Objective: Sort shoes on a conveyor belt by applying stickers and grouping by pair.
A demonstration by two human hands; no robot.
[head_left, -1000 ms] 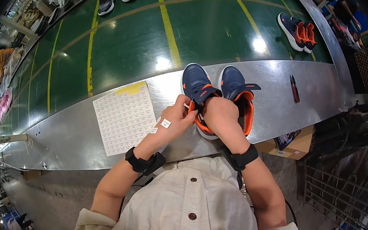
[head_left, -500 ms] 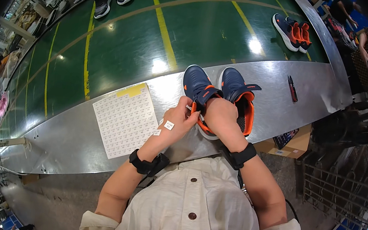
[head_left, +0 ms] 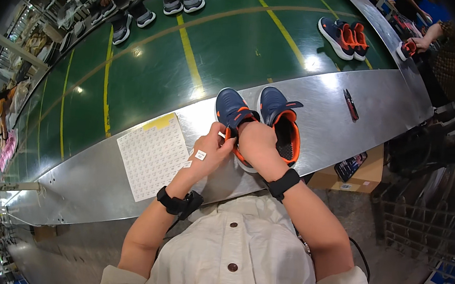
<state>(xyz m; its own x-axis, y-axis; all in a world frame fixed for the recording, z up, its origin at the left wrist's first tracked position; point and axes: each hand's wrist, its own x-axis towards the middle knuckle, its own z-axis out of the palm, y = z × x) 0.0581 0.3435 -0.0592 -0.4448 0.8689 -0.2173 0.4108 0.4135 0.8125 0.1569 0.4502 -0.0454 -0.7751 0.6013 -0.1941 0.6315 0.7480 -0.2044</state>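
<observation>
**Navy left shoe (head_left: 228, 104) held on the metal ledge (head_left: 319, 124), toe at the belt side**

The left shoe sits with its toe at the seam with the green belt (head_left: 141, 65) and its heel short of the ledge's near edge. The left hand (head_left: 212, 150) pinches its orange-lined collar between thumb and forefinger; the right hand (head_left: 259, 145) reaches into the opening, fingers hidden, so I cannot tell whether they grip. The right shoe (head_left: 270, 100) stands just beside, leaving little sideways room. To the left, a sticker sheet (head_left: 152, 159) spans most of the ledge's depth, one corner near the near edge. To the right, metal runs on to a black-and-red tool (head_left: 350, 105), well apart from the shoes. Below the near edge is a cardboard box (head_left: 371, 172). On the belt, another navy-and-orange pair (head_left: 330, 35) stands toward its right end.
</observation>
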